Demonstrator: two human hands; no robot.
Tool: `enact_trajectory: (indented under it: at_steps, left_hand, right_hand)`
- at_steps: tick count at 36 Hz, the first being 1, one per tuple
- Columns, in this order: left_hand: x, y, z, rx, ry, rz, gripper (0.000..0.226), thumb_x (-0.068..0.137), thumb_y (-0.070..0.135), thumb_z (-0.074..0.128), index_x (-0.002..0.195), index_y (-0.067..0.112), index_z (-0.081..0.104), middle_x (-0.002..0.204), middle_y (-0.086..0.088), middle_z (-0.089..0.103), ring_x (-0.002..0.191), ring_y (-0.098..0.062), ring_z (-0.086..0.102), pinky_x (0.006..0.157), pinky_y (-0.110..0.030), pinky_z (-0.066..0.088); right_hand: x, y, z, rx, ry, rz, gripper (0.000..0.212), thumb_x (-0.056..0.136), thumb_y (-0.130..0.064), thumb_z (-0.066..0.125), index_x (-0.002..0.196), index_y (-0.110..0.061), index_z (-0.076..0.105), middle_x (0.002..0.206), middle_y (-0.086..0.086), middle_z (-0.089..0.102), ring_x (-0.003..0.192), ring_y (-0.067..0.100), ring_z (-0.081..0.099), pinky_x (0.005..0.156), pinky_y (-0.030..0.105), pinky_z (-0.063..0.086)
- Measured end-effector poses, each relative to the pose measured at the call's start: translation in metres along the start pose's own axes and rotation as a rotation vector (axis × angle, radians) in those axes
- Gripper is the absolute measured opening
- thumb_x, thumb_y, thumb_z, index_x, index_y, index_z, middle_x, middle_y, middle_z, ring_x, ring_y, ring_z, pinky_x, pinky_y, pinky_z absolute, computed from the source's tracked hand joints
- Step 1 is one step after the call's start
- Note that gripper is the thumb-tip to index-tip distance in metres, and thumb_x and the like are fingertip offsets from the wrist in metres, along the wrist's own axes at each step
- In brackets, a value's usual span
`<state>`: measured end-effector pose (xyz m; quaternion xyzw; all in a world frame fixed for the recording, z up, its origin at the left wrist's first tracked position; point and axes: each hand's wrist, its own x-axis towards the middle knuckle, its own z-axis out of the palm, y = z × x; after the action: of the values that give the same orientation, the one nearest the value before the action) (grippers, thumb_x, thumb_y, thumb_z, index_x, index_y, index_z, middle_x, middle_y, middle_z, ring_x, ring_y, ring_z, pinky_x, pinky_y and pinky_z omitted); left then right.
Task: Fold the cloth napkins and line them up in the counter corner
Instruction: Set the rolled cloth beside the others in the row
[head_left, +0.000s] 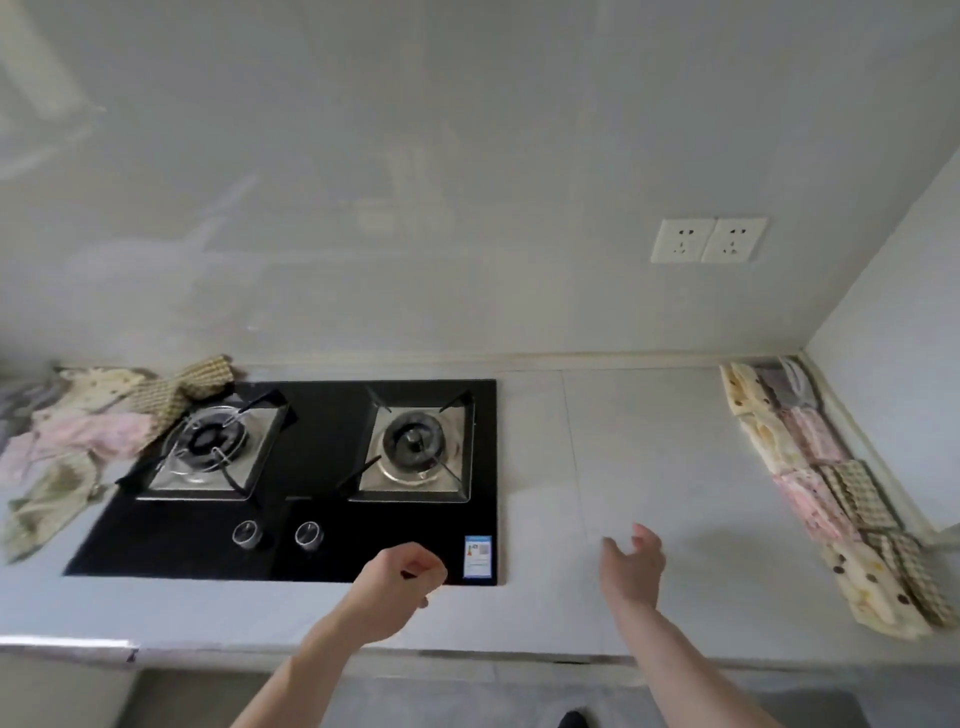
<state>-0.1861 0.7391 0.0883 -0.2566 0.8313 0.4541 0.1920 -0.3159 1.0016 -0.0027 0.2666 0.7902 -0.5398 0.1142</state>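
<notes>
Head view: the left hand (402, 577) hangs over the stove's (311, 483) front edge, fingers curled and holding nothing; the right hand (635, 566) hovers above the surface (623, 441), fingers loosely spread (nothing held). Folded napkins (826, 478) line the right wall; unfolded napkins (88, 426) lie left of the stove.

The unfolded napkin pile (78, 431) is blurred and cut by the left edge. The left hand (400, 582) hides its own curled fingertips; the hob's sticker (478, 556) is unreadable.
</notes>
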Motion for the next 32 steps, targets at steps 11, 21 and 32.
enact_trajectory:
  at_steps: [11,21,32]
  left_hand:
    - [-0.11,-0.161,-0.12,-0.086,0.237,-0.073,0.009,0.096,0.031,0.064,0.096,0.025,0.071,0.097,0.006,0.072,0.077,-0.008,0.072,0.063,-0.016,0.051]
    - [-0.159,-0.263,-0.214,-0.12,0.425,-0.144,0.008,0.094,0.036,0.066,0.093,0.03,0.071,0.084,0.013,0.072,0.071,-0.001,0.068,0.068,-0.018,0.051]
    - [-0.188,-0.348,-0.303,-0.137,0.616,-0.287,0.01,0.093,0.035,0.068,0.103,0.034,0.069,0.101,0.021,0.068,0.092,0.004,0.064,0.073,-0.011,0.048]
  right_hand:
    - [-0.168,-0.032,0.169,-0.106,-0.366,-0.332,0.051,0.092,-0.011,0.066,0.138,-0.014,0.046,0.136,0.003,0.049,0.086,0.005,0.056,0.082,0.028,0.043]
    - [-0.26,-0.059,0.287,-0.16,-0.655,-0.499,0.045,0.091,-0.018,0.067,0.132,-0.028,0.05,0.13,-0.007,0.054,0.097,0.012,0.066,0.091,0.044,0.059]
    - [-0.33,-0.089,0.427,-0.247,-0.926,-0.557,0.034,0.093,-0.016,0.064,0.124,-0.028,0.052,0.125,-0.009,0.057,0.096,0.01,0.066,0.087,0.038,0.059]
